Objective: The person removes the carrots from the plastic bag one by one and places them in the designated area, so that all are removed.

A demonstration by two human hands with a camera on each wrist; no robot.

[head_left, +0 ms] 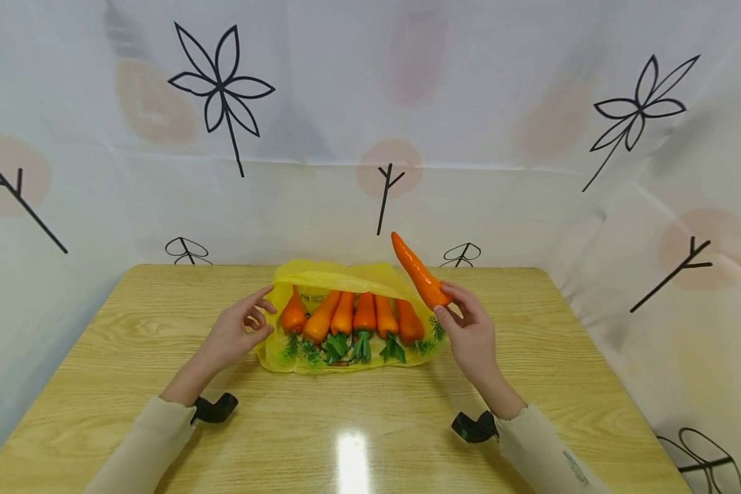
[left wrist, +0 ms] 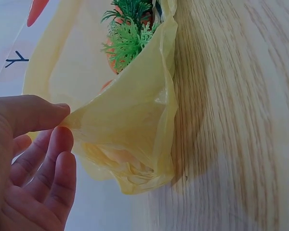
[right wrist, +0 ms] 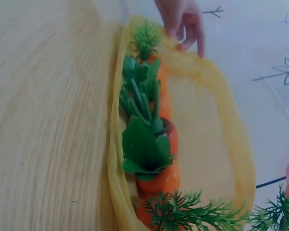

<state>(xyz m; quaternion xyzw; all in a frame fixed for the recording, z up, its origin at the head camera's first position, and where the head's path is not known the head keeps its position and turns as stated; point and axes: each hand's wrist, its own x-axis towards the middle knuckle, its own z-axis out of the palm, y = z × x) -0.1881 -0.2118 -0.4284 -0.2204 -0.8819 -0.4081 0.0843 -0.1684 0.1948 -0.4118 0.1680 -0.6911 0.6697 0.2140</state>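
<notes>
You had a pale yellow, wood-grained desk (head_left: 296,427) with rounded far corners before you, backed by a creased white sheet (head_left: 339,123) bearing thin black outlined flowers (head_left: 220,86) and round pink blotches (head_left: 409,156).

Your yellow bag (head_left: 333,274) hides the tips of most carrots (head_left: 364,313). You can't read the print (head_left: 313,299) (too small); the head view crops your sleeves (head_left: 140,446).

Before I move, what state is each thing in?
Yellow bag: on the table, mouth open towards the person, edge lifted at the left.
Six carrots: lying side by side in the bag, leafy ends at the mouth.
Raised carrot: off the table, tilted, tip up.
Left fingers: pinching the bag's edge.
Right fingers: gripping the raised carrot near its thick end.
</notes>
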